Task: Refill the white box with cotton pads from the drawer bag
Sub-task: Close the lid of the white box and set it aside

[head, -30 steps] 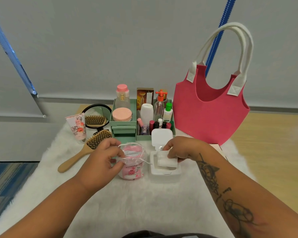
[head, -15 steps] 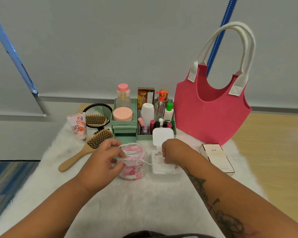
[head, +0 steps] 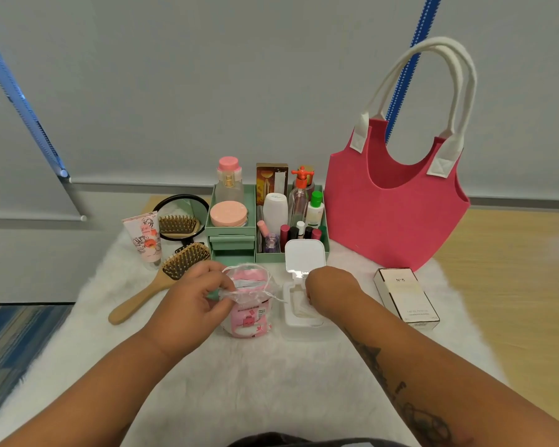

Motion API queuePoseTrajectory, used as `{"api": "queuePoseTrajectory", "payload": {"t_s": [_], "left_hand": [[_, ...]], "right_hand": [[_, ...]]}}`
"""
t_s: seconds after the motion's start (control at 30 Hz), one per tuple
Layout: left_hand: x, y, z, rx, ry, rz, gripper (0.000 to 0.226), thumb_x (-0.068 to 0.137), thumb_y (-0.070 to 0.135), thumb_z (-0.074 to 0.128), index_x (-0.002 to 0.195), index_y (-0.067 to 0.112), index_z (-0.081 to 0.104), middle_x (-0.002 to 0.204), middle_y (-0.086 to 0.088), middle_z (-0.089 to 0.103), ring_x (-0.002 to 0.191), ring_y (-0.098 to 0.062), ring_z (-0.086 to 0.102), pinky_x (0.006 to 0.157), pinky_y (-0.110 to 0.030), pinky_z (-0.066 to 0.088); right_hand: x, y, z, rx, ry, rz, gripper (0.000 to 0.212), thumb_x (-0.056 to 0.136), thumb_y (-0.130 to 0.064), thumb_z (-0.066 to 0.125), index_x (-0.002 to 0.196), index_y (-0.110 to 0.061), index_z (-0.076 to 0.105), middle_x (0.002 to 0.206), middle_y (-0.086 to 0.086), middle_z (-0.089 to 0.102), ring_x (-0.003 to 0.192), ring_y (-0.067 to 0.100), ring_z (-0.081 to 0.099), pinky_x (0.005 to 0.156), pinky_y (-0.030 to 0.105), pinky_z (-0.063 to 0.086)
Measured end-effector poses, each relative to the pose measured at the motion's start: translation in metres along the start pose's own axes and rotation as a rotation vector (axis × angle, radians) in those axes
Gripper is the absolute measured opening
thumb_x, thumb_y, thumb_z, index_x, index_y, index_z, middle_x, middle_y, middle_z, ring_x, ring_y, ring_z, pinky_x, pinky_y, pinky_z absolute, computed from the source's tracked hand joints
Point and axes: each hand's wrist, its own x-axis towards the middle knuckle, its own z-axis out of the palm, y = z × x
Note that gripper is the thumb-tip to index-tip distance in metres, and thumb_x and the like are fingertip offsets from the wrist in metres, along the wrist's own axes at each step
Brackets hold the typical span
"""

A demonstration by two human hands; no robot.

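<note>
A clear drawstring bag [head: 250,312] with pink print, holding cotton pads, stands on the white fur mat. My left hand [head: 192,304] pinches the bag's open rim at its left side. Just right of the bag sits the white box [head: 299,321], its hinged lid [head: 305,255] standing open at the back. My right hand [head: 331,293] reaches down into the box opening, fingertips pressing on white cotton pads [head: 300,309] inside. The fingertips are partly hidden by the hand itself.
A green organiser [head: 236,243] full of bottles and lipsticks stands behind the box. A wooden hairbrush [head: 162,279], a tube [head: 144,238] and a round mirror [head: 181,217] lie left. A pink tote [head: 397,214] and a perfume carton [head: 405,296] are right.
My right hand carried a stack of cotton pads down into the white box and now presses them inside. My left hand stayed on the bag's rim.
</note>
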Motion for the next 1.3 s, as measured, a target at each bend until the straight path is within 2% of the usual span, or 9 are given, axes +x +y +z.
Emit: {"api": "queuePoseTrajectory", "payload": {"t_s": [0.1,0.2,0.33,0.47,0.67,0.8,0.93,1.1,1.3], "left_hand": [[0.001,0.001,0.0,0.017,-0.013,0.003,0.02,0.082,0.008,0.067,0.079,0.027,0.065,0.107,0.019,0.05,0.103,0.008,0.047,0.074,-0.024,0.053],[0.002,-0.001,0.001,0.032,-0.013,-0.007,0.017,0.082,0.011,0.067,0.081,0.028,0.065,0.107,0.019,0.051,0.102,0.006,0.048,0.076,-0.029,0.055],[0.004,-0.006,0.001,0.051,0.062,-0.01,0.017,0.082,0.012,0.067,0.081,0.028,0.062,0.105,0.017,0.053,0.101,0.007,0.049,0.076,-0.019,0.05],[0.01,-0.008,0.001,0.114,0.109,-0.068,0.017,0.081,0.015,0.07,0.085,0.029,0.061,0.1,0.01,0.057,0.093,0.0,0.052,0.073,-0.009,0.038],[0.012,-0.004,-0.002,0.181,0.025,-0.184,0.056,0.08,0.022,0.067,0.128,0.035,0.043,0.133,0.005,0.041,0.123,-0.015,0.045,0.092,-0.032,0.047],[0.005,0.019,-0.004,0.294,-0.026,0.016,0.075,0.075,0.029,0.064,0.14,0.039,0.026,0.152,0.008,0.02,0.14,-0.017,0.019,0.112,-0.046,0.025],[0.0,0.038,0.009,0.433,0.022,0.452,0.052,0.077,0.034,0.06,0.126,0.024,0.049,0.139,-0.006,0.044,0.136,-0.024,0.03,0.112,-0.051,0.025],[-0.009,0.039,0.045,0.457,-0.306,0.734,0.032,0.086,0.023,0.057,0.117,0.018,0.06,0.125,-0.007,0.061,0.121,-0.02,0.051,0.102,-0.033,0.044],[0.006,0.034,0.072,0.586,-0.647,0.329,0.06,0.095,0.034,0.045,0.148,0.024,0.019,0.159,0.004,0.01,0.144,-0.013,0.009,0.113,-0.025,0.013]], "right_hand": [[-0.001,0.001,-0.001,-0.006,0.03,-0.032,0.015,0.086,-0.01,0.059,0.097,-0.011,0.069,0.071,0.001,0.053,0.073,0.023,0.053,0.069,0.03,0.046],[-0.001,0.001,0.0,0.059,-0.011,-0.049,0.019,0.084,-0.011,0.062,0.101,-0.013,0.071,0.091,0.005,0.066,0.078,0.022,0.056,0.077,0.032,0.052],[-0.005,0.004,-0.004,0.139,0.001,-0.061,0.016,0.085,-0.023,0.061,0.087,-0.012,0.071,0.074,0.0,0.062,0.079,0.023,0.061,0.069,0.031,0.051],[-0.013,0.001,-0.007,0.167,-0.02,-0.092,0.028,0.081,-0.031,0.072,0.105,-0.018,0.073,0.102,0.003,0.071,0.095,0.024,0.063,0.087,0.037,0.054],[-0.015,0.002,-0.016,0.199,-0.039,-0.09,0.028,0.081,-0.027,0.073,0.108,-0.017,0.073,0.107,0.004,0.07,0.099,0.023,0.062,0.089,0.034,0.053],[-0.014,0.014,-0.04,0.367,-0.015,-0.056,0.018,0.086,-0.018,0.065,0.099,-0.011,0.075,0.104,0.006,0.072,0.092,0.021,0.064,0.078,0.029,0.052],[-0.003,0.028,-0.051,0.548,0.166,0.093,0.017,0.09,-0.017,0.058,0.1,-0.013,0.07,0.105,0.008,0.07,0.088,0.023,0.063,0.07,0.031,0.05],[0.011,0.033,-0.042,0.739,0.208,0.124,0.039,0.093,-0.029,0.056,0.13,-0.018,0.053,0.132,0.011,0.056,0.097,0.024,0.058,0.079,0.031,0.049],[0.014,0.024,-0.035,0.95,0.168,0.124,0.05,0.098,-0.035,0.048,0.144,-0.021,0.037,0.142,0.011,0.049,0.12,0.027,0.052,0.084,0.028,0.041]]}}
